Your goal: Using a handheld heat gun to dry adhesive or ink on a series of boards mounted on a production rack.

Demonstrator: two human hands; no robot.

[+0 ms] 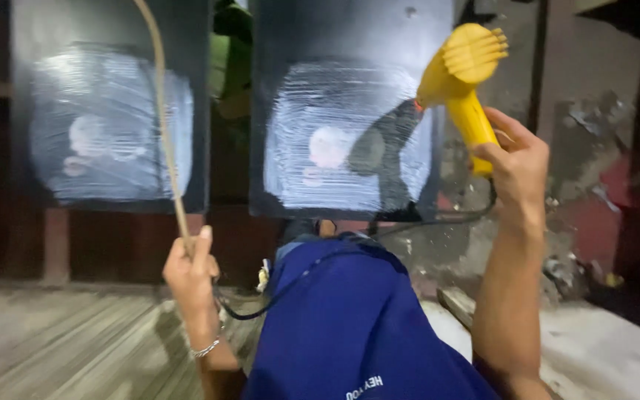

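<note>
**Yellow dryer aimed at a coated panel**

Yellow plastic marked the hair dryer (459, 74), gripped by its handle in the closed right hand (516, 167) and raised just before the right black panel (350, 111) with its whitish coated patch. The left hand (190, 270) was curled around a thin tan stick (163, 118) beside the left panel (109, 104). Blue cloth (350, 318) lay between both arms.

Wall (557, 185): rough grey plaster showing reddish patches, flaking at right.
Floor (61, 348): pale worn planks lying across the lower left.
Panels: two dark boards, left board (105, 111) and right board (342, 126), leaning upright, each bearing a whitish smeared patch.
Light: dim, glaring off both patches.
</note>
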